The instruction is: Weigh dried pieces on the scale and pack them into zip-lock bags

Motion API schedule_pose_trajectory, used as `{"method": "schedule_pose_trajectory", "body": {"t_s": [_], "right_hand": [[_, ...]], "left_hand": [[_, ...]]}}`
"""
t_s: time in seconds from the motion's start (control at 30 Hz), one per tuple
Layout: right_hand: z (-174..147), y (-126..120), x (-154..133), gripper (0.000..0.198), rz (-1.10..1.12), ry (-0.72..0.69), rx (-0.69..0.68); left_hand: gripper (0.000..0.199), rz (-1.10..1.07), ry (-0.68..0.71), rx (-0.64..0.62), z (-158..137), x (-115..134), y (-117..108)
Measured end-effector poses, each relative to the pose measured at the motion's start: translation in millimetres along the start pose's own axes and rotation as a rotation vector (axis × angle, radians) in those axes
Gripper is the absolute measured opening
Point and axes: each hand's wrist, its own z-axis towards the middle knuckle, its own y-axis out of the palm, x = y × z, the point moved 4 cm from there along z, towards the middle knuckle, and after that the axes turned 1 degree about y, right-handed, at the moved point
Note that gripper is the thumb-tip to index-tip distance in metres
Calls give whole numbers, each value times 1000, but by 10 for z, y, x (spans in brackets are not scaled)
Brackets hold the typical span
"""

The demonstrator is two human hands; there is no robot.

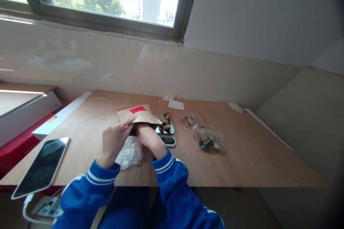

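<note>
My left hand (pixel 113 142) pinches the mouth of a brown paper bag (pixel 126 115) that bears a red label. The bag lies tilted, its opening facing me. My right hand (pixel 150 138) reaches into this opening, and the bag hides its fingers. Just behind and to the right, a small digital scale (pixel 172 141) carries several dark brown dried pieces (pixel 167 122), which look like dried mushroom. Beneath my hands lies a crumpled clear plastic bag (pixel 130 154).
Right of the scale, clear zip bags (pixel 209 141) of dried pieces overlap. A white card (pixel 176 105) and crumpled tissue (pixel 168 98) lie near the wall; another tissue (pixel 234 107) is farther right. A tablet (pixel 43 164) with a white cable (pixel 25 209) overhangs the table's front-left edge.
</note>
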Motion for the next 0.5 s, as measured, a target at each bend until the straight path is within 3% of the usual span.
{"method": "schedule_pose_trajectory", "body": {"t_s": [0.13, 0.23, 0.37, 0.5], "right_hand": [[105, 135, 46, 36, 26, -11, 38], [21, 134, -9, 36, 41, 17, 86], [-149, 85, -105, 35, 62, 127, 51], [-295, -34, -181, 37, 160, 150, 199]], "left_hand": [[35, -5, 6, 26, -31, -50, 53], [35, -6, -2, 30, -35, -55, 48], [35, 9, -16, 25, -34, -45, 17], [35, 30, -25, 33, -22, -45, -4]]}}
